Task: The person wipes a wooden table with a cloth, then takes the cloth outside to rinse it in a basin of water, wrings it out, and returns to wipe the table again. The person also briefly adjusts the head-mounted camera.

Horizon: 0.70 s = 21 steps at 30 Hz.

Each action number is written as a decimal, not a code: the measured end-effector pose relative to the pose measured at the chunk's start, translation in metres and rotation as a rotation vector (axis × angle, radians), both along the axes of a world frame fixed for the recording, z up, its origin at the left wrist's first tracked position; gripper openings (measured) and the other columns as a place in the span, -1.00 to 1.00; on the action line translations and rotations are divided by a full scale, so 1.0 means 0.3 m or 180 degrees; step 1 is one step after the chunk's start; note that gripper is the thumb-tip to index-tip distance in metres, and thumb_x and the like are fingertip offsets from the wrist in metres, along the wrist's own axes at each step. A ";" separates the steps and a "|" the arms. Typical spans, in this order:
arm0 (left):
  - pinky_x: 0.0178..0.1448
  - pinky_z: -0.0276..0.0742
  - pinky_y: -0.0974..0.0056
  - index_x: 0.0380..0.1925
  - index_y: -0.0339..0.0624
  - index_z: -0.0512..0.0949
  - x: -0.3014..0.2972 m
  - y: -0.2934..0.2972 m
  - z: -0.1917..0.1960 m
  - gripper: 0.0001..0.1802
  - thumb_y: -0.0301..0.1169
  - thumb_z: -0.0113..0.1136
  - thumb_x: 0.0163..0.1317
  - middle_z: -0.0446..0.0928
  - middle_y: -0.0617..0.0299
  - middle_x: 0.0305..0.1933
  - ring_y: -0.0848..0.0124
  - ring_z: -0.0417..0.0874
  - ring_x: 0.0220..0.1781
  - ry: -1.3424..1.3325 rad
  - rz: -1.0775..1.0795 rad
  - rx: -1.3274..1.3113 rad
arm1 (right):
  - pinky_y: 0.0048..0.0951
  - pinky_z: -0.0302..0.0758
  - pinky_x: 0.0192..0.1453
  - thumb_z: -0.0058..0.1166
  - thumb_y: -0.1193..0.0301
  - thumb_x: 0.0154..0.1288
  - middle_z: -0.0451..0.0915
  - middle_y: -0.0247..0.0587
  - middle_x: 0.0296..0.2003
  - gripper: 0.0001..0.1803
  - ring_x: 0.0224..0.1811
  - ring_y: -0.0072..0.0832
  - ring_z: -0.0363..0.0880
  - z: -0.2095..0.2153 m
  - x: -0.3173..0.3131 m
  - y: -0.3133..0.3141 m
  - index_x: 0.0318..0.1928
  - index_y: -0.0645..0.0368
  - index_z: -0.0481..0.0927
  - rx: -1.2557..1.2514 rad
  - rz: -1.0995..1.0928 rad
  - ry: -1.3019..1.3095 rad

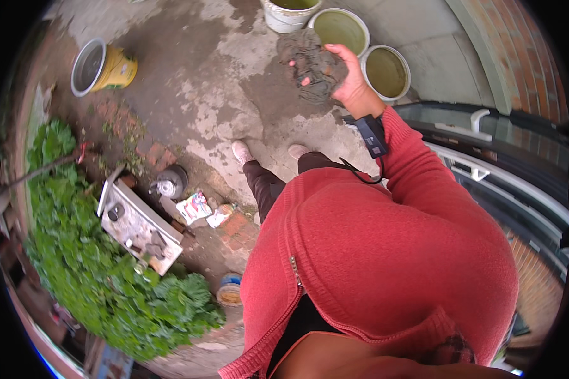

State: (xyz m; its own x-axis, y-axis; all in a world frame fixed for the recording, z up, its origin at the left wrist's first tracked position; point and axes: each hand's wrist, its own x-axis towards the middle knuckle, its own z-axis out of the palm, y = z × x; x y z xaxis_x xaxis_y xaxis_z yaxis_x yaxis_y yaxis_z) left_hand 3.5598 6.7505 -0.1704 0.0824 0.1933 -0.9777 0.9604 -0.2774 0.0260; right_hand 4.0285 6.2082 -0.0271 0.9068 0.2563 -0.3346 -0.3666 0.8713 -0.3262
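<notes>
My right hand (351, 76) is stretched out ahead, gripping a crumpled, wet-looking dark grey rag (316, 66). The thumb lies along the upper side, and fingertips poke out between the folds. Above the concrete the rag hangs bunched, just in front of three buckets. One is a white bucket (286, 21) with greenish liquid. Beside it stands a pale bucket (323, 14) of murky green water, partly behind the hand. Nearest the wrist is another bucket (408, 76) with darker, brownish-green water. A small black device on a strap sits at my right wrist. My left hand does not show.
A yellow bucket (121, 67) lies tilted at the far left. Leafy green plants (76, 221) border the left, beside a white table (146, 218) with small items. Near it are a metal kettle (166, 187) and a small tub (229, 294). A glass-and-metal frame (449, 129) stands right.
</notes>
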 end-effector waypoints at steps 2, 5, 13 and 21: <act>-0.11 0.58 0.21 0.22 -0.03 0.48 0.318 0.190 -0.046 -0.52 -0.24 0.15 0.30 0.61 0.22 -0.01 0.42 0.67 -0.11 -0.0099 -0.0303 -0.0005 | -0.08 0.59 -0.12 -0.14 0.15 0.35 0.52 0.20 0.12 -0.40 0.09 -0.02 0.55 -0.022 0.013 0.031 0.25 0.31 0.39 0.0142 -0.0176 -0.0109; -0.11 0.58 0.21 0.22 -0.03 0.49 0.846 0.349 -0.091 -0.53 -0.24 0.15 0.30 0.62 0.22 -0.02 0.42 0.67 -0.11 -0.0540 -0.0432 0.0042 | -0.01 0.56 -0.07 -0.16 0.16 0.33 0.55 0.26 0.06 -0.40 0.05 -0.01 0.58 -0.059 0.037 0.125 0.24 0.33 0.40 0.0468 -0.0574 -0.0110; -0.12 0.57 0.22 0.20 -0.05 0.50 1.980 0.134 -0.110 -0.54 -0.24 0.15 0.30 0.62 0.22 -0.03 0.42 0.67 -0.11 -0.1794 -0.1137 -0.0581 | -0.04 0.56 -0.03 -0.11 0.15 0.31 0.52 0.24 0.11 -0.37 0.09 -0.01 0.56 -0.037 -0.052 0.212 0.28 0.28 0.36 0.0565 -0.1306 -0.0083; -0.13 0.57 0.23 0.19 -0.06 0.51 1.984 -0.088 -0.141 -0.55 -0.24 0.15 0.30 0.62 0.22 -0.05 0.42 0.67 -0.12 -0.1508 -0.1557 -0.0932 | -0.04 0.59 -0.07 -0.08 0.13 0.29 0.55 0.26 0.07 -0.39 0.06 0.00 0.57 -0.004 -0.139 0.182 0.23 0.28 0.41 0.0389 -0.1708 0.0258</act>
